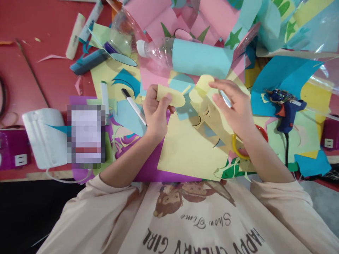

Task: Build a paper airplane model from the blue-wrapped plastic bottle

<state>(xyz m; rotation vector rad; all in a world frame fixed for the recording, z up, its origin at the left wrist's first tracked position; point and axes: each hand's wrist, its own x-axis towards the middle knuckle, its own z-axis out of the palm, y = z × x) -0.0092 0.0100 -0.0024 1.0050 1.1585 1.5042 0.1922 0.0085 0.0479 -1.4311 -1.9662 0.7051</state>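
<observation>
My left hand (pixel 157 113) pinches a pale yellow paper cutout (pixel 172 97) with a rounded end between thumb and fingers. To its right is a second, slightly blurred yellow paper piece (pixel 202 88). My right hand (pixel 234 102) is beside that piece, index fingertip at its edge, with thumb and fingers apart. A thin pale shape shows between them; I cannot make out what it is. Below both hands lies a large pale yellow sheet (pixel 185 151) with drawn black curves. Scissors with yellow and red handles (pixel 235 146) lie partly hidden beneath my right forearm.
A plastic bottle (pixel 159 53) wrapped in light blue paper lies ahead. A dark blue glue gun (pixel 288 114) rests at right. Markers (pixel 134 106), paper scraps, a white corded box (pixel 45 137) and a blurred-out rectangular object (pixel 86 135) are at left. Pink paper shapes (pixel 164 26) fill the back.
</observation>
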